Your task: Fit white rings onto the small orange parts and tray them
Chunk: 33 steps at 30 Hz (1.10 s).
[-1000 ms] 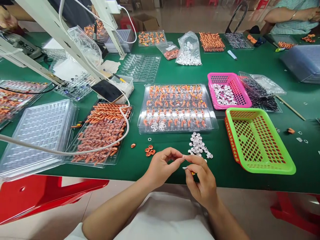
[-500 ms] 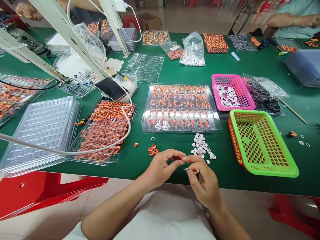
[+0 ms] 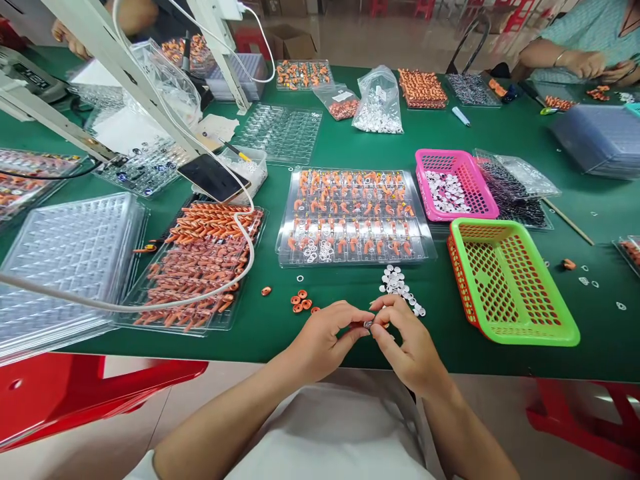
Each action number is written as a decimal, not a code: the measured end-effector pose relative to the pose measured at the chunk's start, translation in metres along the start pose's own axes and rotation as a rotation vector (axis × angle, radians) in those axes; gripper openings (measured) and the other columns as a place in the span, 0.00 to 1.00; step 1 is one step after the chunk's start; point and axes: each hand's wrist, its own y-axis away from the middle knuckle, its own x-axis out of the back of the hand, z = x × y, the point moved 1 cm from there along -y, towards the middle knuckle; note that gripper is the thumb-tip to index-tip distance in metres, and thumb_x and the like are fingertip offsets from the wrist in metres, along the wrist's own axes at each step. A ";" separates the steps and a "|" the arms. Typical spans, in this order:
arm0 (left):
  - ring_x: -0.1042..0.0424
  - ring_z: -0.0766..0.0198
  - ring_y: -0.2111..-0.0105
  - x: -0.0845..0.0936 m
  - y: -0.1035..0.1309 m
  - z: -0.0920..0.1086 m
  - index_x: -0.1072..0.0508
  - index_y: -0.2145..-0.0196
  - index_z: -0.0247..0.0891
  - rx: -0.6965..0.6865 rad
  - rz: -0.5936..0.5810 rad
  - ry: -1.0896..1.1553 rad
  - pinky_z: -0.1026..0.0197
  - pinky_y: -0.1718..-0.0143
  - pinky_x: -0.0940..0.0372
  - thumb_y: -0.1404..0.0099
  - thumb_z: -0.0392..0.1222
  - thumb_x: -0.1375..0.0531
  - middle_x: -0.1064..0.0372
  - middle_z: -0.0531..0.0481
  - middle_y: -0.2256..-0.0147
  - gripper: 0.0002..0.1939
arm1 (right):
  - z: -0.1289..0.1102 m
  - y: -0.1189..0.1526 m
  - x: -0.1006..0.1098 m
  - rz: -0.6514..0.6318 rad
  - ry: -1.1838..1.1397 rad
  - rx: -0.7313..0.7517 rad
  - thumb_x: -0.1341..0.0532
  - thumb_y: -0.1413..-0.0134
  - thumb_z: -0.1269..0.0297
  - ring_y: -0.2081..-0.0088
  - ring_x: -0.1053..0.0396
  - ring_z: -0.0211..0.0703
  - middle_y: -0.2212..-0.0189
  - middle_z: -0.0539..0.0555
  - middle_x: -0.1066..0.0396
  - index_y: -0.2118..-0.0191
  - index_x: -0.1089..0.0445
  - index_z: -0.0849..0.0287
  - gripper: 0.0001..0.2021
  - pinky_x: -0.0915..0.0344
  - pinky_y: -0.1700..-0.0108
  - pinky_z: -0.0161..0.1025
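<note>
- A left hand (image 3: 320,338) pinches a small part (image 3: 368,325) in its grip, finger and thumb nearly closed.
- The part sits between both hands' fingertips above the table (image 3: 265,339), nearer the left; its long axis is too small to read.
- The right hand (image 3: 413,343) meets it from the right, fingers bent; whether its grip holds anything cannot be told.
- White discs (image 3: 393,280) lie just beyond the right fingertips, orange pieces (image 3: 299,301) beyond the left hand.
</note>
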 end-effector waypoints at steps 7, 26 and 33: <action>0.27 0.65 0.66 -0.002 0.000 -0.001 0.23 0.57 0.38 0.092 0.017 0.012 0.65 0.64 0.34 0.35 0.32 0.40 0.22 0.50 0.65 0.10 | 0.004 0.002 0.001 -0.036 -0.023 -0.039 0.45 0.38 0.69 0.52 0.36 0.45 0.57 0.55 0.37 0.68 0.37 0.56 0.06 0.39 0.52 0.41; 0.26 0.64 0.66 -0.011 0.005 0.007 0.23 0.60 0.36 -0.024 0.101 0.001 0.63 0.63 0.32 0.35 0.30 0.41 0.22 0.48 0.67 0.09 | -0.002 0.007 0.003 -0.042 0.022 -0.024 0.45 0.39 0.71 0.58 0.36 0.44 0.62 0.54 0.35 0.68 0.39 0.56 0.06 0.38 0.56 0.42; 0.24 0.63 0.65 -0.007 0.005 0.008 0.22 0.59 0.38 0.124 0.057 0.061 0.64 0.64 0.31 0.37 0.31 0.39 0.22 0.48 0.64 0.10 | 0.001 0.003 0.002 -0.035 0.018 0.011 0.44 0.41 0.73 0.59 0.35 0.43 0.63 0.53 0.35 0.68 0.39 0.56 0.06 0.38 0.57 0.42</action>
